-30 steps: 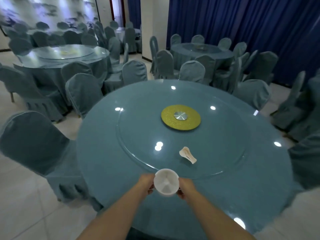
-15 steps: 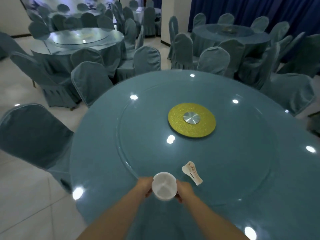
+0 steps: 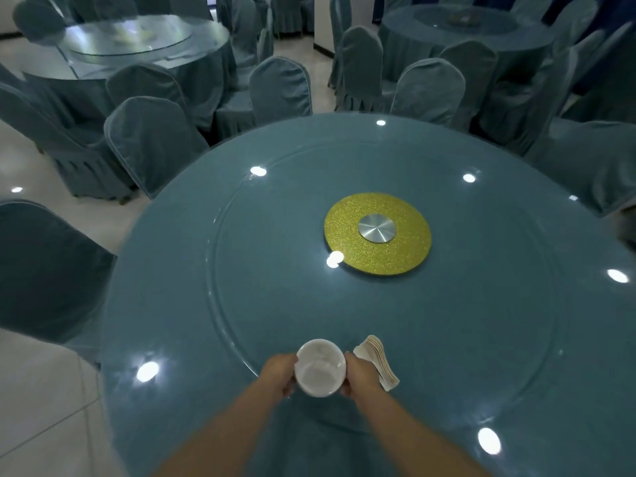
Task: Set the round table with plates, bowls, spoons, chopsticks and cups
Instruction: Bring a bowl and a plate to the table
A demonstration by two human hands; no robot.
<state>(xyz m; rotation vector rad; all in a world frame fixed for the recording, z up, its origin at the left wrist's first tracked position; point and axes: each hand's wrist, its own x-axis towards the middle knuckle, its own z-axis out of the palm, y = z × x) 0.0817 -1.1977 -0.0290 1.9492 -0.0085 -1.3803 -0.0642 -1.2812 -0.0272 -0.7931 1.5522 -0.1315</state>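
Fingers of left hand [image 3: 280, 373] and right hand [image 3: 361, 375] curled round a white bowl [image 3: 320, 367], gripped from both sides over the bench [image 3: 165, 304] at 6 o'clock. Stacked spoons [image 3: 378, 361] just beside, at the bowl's 3 o'clock, on the glass turntable [image 3: 275, 270].

Person, seen from the head camera: two forearms, bare from the lower frame edge to the wrists, with no sleeve cloth showing. Left hand [image 3: 279, 373] and right hand [image 3: 361, 375]: bare, ungloved. Rings, watch, bands: none can be made out at this sharpness.
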